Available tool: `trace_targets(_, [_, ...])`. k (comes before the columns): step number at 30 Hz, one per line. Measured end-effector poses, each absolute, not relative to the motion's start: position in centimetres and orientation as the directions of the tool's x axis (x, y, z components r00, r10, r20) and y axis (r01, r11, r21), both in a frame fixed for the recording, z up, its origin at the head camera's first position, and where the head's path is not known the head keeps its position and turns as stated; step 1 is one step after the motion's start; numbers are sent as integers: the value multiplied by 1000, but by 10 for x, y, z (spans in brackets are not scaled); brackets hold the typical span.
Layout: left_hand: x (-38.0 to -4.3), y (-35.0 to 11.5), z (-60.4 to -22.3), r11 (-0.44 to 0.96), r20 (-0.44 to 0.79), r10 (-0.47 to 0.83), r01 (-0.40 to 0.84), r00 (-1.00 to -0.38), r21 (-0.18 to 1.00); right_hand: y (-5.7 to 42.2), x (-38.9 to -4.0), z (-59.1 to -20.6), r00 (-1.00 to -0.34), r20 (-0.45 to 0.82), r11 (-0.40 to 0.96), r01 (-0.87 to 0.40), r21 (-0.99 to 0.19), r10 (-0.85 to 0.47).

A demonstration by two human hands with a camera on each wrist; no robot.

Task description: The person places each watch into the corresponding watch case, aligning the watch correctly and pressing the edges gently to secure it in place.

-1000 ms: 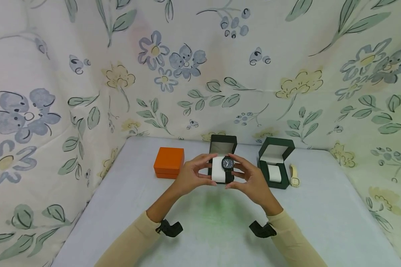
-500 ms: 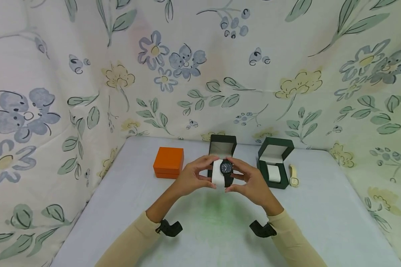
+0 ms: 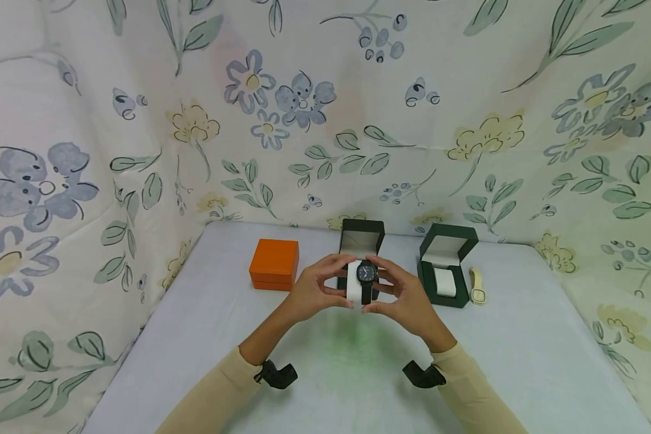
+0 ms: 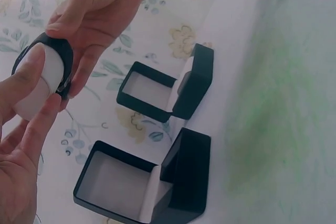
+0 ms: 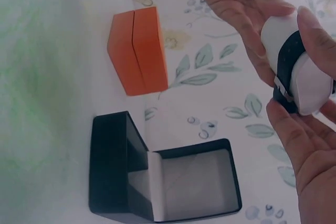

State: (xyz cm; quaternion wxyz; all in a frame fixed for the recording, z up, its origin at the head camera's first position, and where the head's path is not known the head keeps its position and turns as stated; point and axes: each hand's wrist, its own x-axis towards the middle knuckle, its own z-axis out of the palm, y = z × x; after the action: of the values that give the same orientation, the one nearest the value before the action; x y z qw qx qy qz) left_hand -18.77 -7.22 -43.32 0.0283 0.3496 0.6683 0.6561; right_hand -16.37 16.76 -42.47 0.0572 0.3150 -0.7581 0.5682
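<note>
A black wristwatch (image 3: 366, 272) is wrapped round a white watch cushion (image 3: 354, 282), both held up before an open dark watch box (image 3: 361, 237). The left hand (image 3: 313, 288) grips the cushion's left end between thumb and fingers. From the other side the right hand (image 3: 401, 290) holds the watch with the cushion, thumb below and fingers above. The right wrist view shows the strap (image 5: 290, 53) circling the cushion, its metal buckle (image 5: 283, 88) on the underside near the right fingertips. Most of the box's base is hidden behind the hands.
An orange box (image 3: 274, 264), lid down, stands left. To the right, an open green watch box (image 3: 449, 232) contains a white cushion (image 3: 445, 282). A gold wristwatch (image 3: 478, 286) lies beside it on the white-covered table (image 3: 521, 337). A floral cloth (image 3: 325, 150) hangs behind.
The black watch and cushion have lowered slightly and turned, so less of the cushion's white face shows left of the watch. Both hands keep their hold; the boxes have not moved.
</note>
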Motion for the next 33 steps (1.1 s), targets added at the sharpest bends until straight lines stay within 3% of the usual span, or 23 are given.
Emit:
trace_targets(10, [-188,-72,-433,-97,422,497,435,-758,895,173,-164,-426,-779,486,199,-589,-783,-396])
trace_targets(21, [-187,-72,-432,-74,424,505,451,-752,889,170,-163,-426,-808,453,98,-521,-848,-377])
trace_targets(33, [-187,-72,-434,-57,455,488,492,-745,868,167,-161,-427,-842,421,95,-475,-875,-336])
